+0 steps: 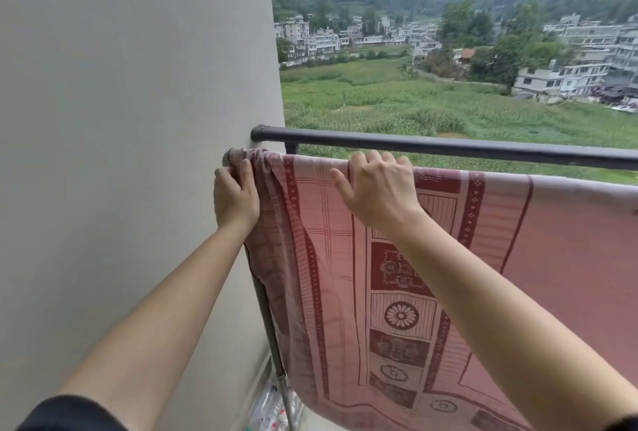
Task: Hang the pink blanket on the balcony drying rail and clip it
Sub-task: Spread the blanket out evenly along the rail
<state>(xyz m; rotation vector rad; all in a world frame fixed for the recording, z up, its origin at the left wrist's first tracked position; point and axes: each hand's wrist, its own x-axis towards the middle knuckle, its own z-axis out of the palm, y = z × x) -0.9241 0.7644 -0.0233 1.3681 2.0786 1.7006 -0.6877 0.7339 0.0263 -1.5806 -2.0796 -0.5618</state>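
While your L hand (236,195) grips pink blanket (345,292) bunched at drying rail (228,156) end, R hand (378,192) curls over top: prob. spreading; clips next.

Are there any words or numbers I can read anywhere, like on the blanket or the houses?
None can be read.
On the pink blanket: only flowers, squares and stripes, no letters.
On the far buildings: any signs are too small to tell.
On the clear plastic things by the floor: too blurred to read.

No readable text, labels, numbers or signs appear anywhere; the pink blanket (397,292) carries only woven patterns.
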